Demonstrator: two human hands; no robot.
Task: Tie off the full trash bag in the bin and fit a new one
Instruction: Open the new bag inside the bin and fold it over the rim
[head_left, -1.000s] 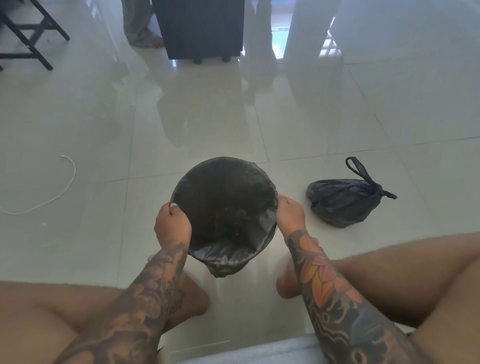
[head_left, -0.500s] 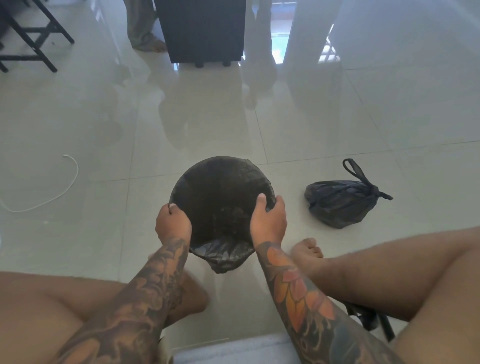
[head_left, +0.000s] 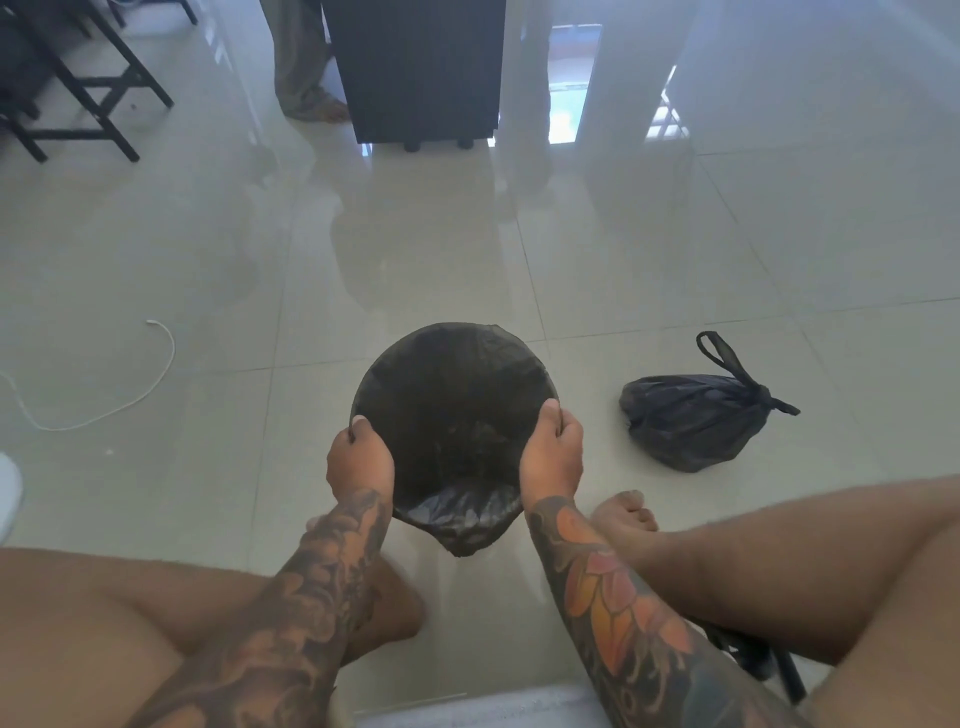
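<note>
the bin (head_left: 511, 512) stands on the floor just ahead of me, new bag (head_left: 452, 415) lining its mouth. my left hand (head_left: 359, 460) and right hand (head_left: 551, 456) grip opposite sides of the rim, equally near. the tied full bag (head_left: 691, 421) lies off right.

bright daylight from far doorway | hazy glare on floor (head_left: 415, 234) | wide-angle edge distortion

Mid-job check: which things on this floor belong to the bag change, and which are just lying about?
Job:
bin
new liner in it
tied full bag
left hand and right hand, gripping the rim

Lying about:
white cable
black cabinet
black frame legs
</note>
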